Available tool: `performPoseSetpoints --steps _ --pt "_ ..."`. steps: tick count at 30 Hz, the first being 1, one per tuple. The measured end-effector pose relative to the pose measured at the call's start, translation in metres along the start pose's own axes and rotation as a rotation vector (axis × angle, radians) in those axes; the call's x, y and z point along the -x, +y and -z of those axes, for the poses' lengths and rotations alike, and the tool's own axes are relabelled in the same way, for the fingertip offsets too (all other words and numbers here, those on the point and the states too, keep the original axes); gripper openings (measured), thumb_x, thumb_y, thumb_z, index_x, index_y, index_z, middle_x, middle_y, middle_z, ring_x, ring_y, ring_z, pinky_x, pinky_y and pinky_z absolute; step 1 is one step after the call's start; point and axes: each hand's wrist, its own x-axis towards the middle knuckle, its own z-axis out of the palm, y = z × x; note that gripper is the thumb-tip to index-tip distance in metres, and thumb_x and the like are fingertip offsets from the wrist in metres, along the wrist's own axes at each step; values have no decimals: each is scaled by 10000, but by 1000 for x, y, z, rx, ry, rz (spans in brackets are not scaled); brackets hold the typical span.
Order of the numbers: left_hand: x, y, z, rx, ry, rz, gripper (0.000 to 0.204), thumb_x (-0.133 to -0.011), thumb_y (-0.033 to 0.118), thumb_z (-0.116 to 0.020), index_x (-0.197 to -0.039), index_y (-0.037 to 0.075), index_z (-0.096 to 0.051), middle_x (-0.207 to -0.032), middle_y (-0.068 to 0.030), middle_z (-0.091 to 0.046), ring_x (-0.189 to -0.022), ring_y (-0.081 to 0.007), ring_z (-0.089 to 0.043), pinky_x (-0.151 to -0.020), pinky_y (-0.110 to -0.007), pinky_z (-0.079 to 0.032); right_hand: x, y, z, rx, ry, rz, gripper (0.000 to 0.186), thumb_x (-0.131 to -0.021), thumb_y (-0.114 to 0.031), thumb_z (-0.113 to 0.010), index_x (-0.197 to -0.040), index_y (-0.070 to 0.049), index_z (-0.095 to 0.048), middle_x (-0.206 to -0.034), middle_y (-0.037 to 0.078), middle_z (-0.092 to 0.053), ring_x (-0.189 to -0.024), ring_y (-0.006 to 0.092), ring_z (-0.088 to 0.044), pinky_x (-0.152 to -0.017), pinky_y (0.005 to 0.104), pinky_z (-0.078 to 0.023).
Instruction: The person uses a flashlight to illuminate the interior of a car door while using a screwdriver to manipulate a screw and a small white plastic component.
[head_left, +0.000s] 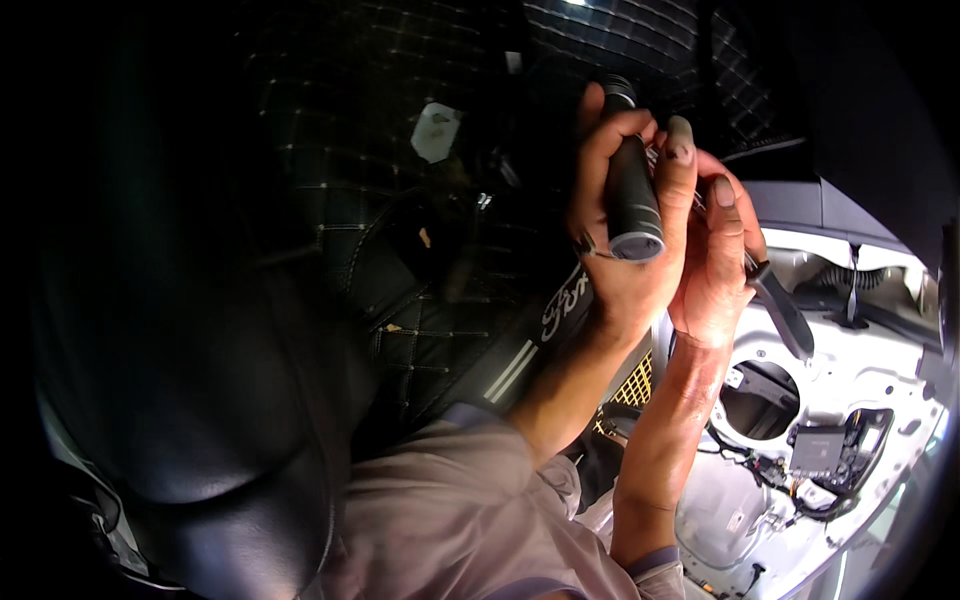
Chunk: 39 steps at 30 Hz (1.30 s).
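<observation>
A black cylindrical flashlight (634, 190) lies across my left hand (625, 285), whose fingers are wrapped round it. Its silver-rimmed end points toward me, and its other end reaches up past my fingers. Close against it on the right is my right hand (715, 290), closed, with the thumb extended upward. From this hand sticks out the dark handle of a tool (785, 312), slanting down to the right. A bit of metal shows between the two hands. The tool's working end is hidden by my fingers, so its exact kind is unclear.
Quilted dark matting (420, 345) covers the car floor, with a pale flat piece (435, 132) on it. A sill plate (520, 350) runs under my left forearm. At right stands a stripped white door (870, 375) with wiring; a dark leather seat (190, 400) fills the left.
</observation>
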Motion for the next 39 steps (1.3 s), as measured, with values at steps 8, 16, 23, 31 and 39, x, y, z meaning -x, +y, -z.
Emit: performPoseSetpoints --steps 8,16,23,31,39 --pt "-10 15 4 -283 89 -227 424 -924 129 -737 -1289 10 -557 -1465 -281 -384 -1137 -303 -601 -993 -426 -506 -33 42 -51 -164 -32 -248 435 -1057 -358 -499 -1185 37 -630 -1093 191 -699 -920 233 -681 -842 344 -578" --pt "-11 45 14 -366 20 -449 288 -778 179 -822 -1020 134 -674 -1250 -150 -637 -1204 -435 -545 -1039 -543 -387 -56 96 -73 69 -280 -470 535 -1051 -454 -499 -1164 46 -652 -1138 205 -688 -1024 278 -680 -912 396 -579" --pt "-13 50 14 -364 35 -369 306 -739 84 -798 -1017 138 -684 -1267 -151 -602 -1248 -410 -478 -995 -508 -414 -61 82 -98 285 -258 -441 683 -1011 -601 -491 -1161 42 -665 -1090 190 -685 -1019 302 -676 -917 424 -583" --pt "-19 43 13 -276 -71 -342 295 -736 52 -803 -1002 105 -689 -1224 -190 -627 -1013 -334 -665 -864 -417 -524 -59 64 -81 122 -70 -457 718 -1002 -651 -441 -1116 17 -677 -1105 199 -697 -992 289 -669 -883 446 -588" --pt "-12 33 33 -215 -107 -329 252 -743 42 -819 -960 52 -692 -1102 -158 -659 -919 -289 -673 -802 -380 -539 12 16 -16 477 356 -198 756 -1000 -687 -391 -1066 8 -680 -1060 192 -718 -1002 290 -681 -962 432 -534"
